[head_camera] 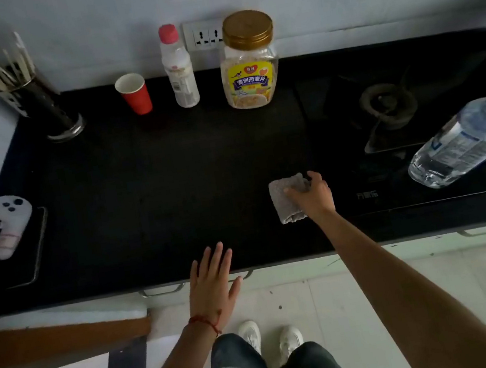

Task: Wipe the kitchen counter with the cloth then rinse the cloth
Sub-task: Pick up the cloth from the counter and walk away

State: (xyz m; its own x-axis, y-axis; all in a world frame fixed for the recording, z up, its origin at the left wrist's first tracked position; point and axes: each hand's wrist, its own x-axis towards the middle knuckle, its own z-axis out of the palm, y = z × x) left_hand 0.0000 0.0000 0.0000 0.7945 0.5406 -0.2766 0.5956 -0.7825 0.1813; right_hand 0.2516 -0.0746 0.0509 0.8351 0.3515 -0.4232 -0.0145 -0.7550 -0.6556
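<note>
Right hand [311,193] presses the folded cloth [287,197] flat on the table [158,197], beside the stove's edge [308,154]; left hand [210,279], fingers spread, hovers over the front edge.

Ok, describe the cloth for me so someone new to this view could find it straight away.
Start at the black counter and move right toward the gas burner. Just left of the stove lies a small grey folded cloth with the right hand pressing on it. It is the only soft, flat thing there; the cup, bottles and jar all stand further back or off to the right.
</note>
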